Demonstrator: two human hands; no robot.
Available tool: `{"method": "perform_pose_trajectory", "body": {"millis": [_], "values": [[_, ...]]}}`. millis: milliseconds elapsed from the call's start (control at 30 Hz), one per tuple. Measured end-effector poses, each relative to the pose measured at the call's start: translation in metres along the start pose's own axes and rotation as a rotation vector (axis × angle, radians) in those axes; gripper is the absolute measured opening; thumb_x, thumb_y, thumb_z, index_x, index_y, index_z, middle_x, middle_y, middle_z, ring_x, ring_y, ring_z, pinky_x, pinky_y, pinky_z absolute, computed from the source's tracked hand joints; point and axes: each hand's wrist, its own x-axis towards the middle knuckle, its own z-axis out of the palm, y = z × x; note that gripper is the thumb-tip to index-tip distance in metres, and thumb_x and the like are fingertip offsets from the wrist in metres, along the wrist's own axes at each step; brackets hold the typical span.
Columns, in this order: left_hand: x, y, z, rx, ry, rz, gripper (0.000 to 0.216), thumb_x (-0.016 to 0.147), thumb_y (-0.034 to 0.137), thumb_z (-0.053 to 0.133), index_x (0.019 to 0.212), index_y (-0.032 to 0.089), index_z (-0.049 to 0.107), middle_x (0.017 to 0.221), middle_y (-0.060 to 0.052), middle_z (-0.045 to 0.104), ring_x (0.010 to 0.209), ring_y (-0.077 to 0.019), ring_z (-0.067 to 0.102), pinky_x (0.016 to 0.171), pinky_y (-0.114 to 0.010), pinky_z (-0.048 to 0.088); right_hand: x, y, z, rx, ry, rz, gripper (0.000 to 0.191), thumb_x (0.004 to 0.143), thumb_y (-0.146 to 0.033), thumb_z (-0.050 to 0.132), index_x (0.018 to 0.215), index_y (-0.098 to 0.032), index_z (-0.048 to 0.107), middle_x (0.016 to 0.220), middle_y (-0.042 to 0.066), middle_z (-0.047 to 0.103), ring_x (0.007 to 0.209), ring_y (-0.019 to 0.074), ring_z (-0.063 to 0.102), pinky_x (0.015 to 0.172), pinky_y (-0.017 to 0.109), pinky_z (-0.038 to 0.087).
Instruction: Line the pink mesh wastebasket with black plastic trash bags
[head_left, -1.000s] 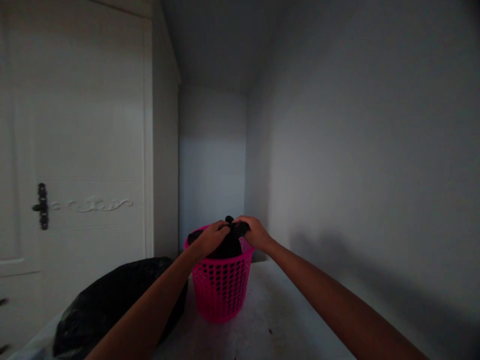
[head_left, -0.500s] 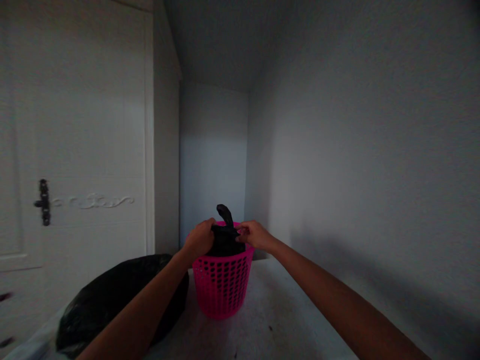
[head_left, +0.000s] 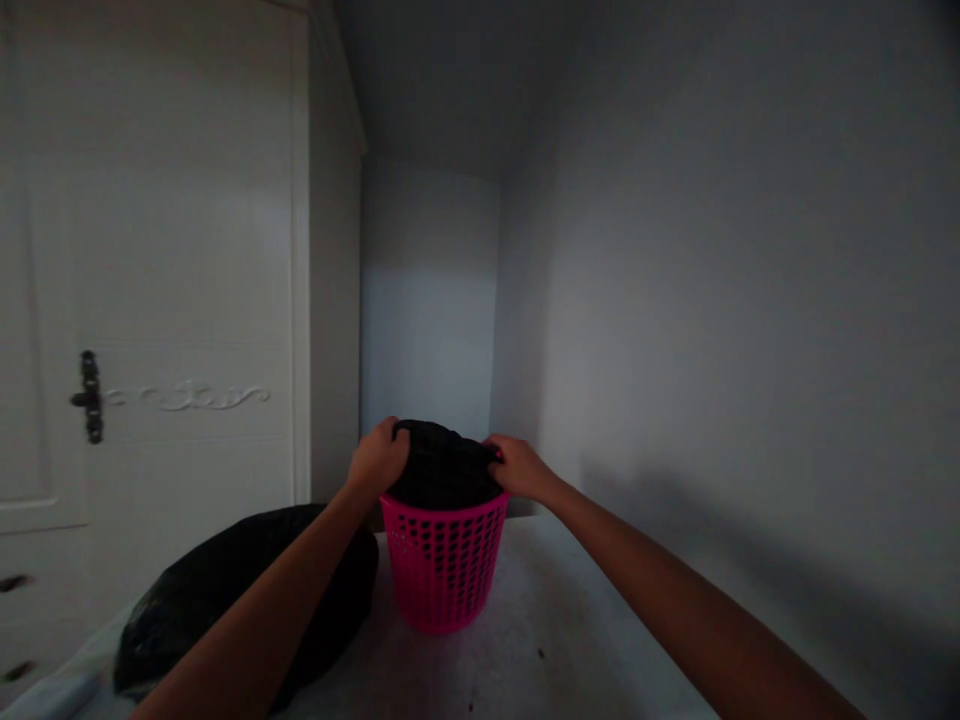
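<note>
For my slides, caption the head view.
Left hand and right hand hold a black bag at the mouth of a pink basket.

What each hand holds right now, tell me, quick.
Left hand: closed, holding the left edge of the black bag in the pink basket.
Right hand: closed, gripping that bag's right edge.

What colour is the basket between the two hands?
Bright pink, best seen in the head view: the basket.

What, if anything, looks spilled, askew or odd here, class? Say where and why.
Two small dark specks stand out against the pale surface near the pink basket; I cannot tell what they are. The basket stands upright; nothing else looks odd.
</note>
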Motion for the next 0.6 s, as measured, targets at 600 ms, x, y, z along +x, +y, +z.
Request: {"method": "perform_pose_trajectory", "body": {"millis": [600], "values": [[-0.039, 0.006, -0.048, -1.138, -0.059, -0.358, 0.015, 0.073, 0.013, 0.067, 0.088, 0.013, 0.072, 0.087, -0.009, 0.078, 0.07, -0.0183, 0.07, 0.06, -0.026, 0.058, -0.009, -0.025, -0.018, 1.11, 0.155, 0.077, 0.046, 0.071, -0.034, 0.084, 0.114, -0.025, 0.076, 0.104, 0.002, 0.078, 0.098, 0.0234, 0.07, 0.097, 0.04, 0.054]]}}
